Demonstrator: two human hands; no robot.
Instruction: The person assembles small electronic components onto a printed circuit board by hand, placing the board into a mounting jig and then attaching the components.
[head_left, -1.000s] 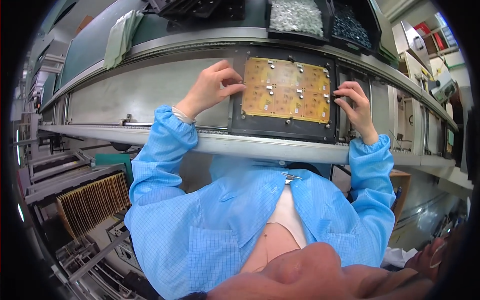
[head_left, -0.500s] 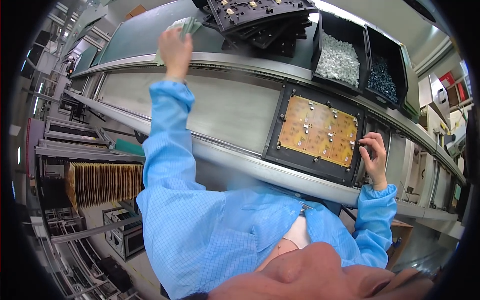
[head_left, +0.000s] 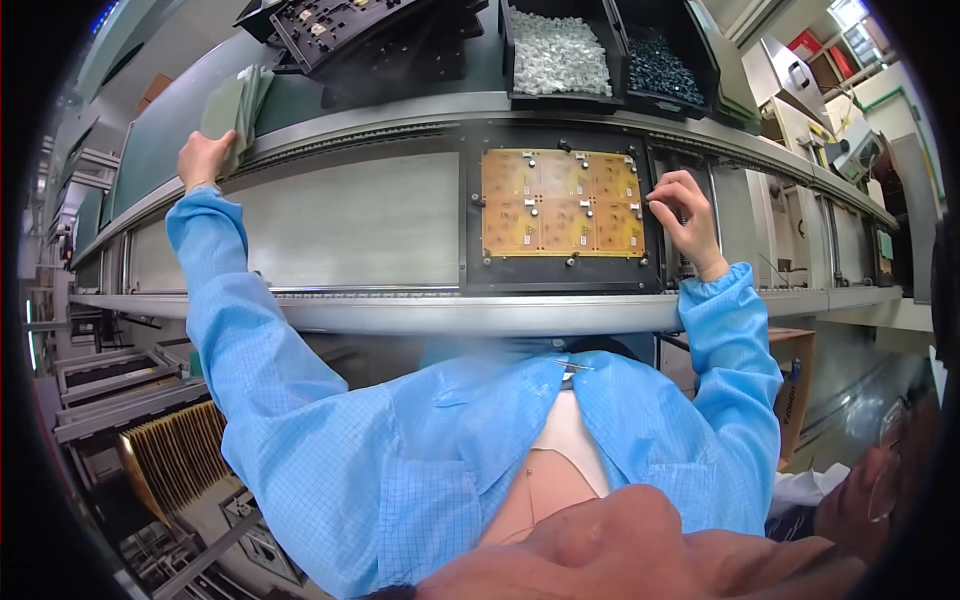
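My left hand (head_left: 207, 160) grips the near end of a stack of thin pale green sheets (head_left: 228, 110), with the thumb on top. The stack lies tilted at the rail's far edge. My right hand (head_left: 688, 222) is at the right edge of a black fixture frame (head_left: 545, 275), thumb and forefinger closed together beside the frame's small fasteners. Whether anything is between those fingertips cannot be made out. A yellow-orange circuit board panel (head_left: 562, 203) sits flat in the frame. Small white and dark components stand on its sections.
Beyond the conveyor rail (head_left: 400, 312) stand a black bin of white parts (head_left: 560, 55) and a black bin of dark blue parts (head_left: 660, 70). Black trays (head_left: 370, 40) are piled left of them. A rack of upright boards (head_left: 175, 455) is at lower left. Another person (head_left: 850, 500) is at lower right.
The view has turned, so the board and bins appear farther left. My left hand has shifted to the green stack's near end. My right hand stays at the frame's right edge.
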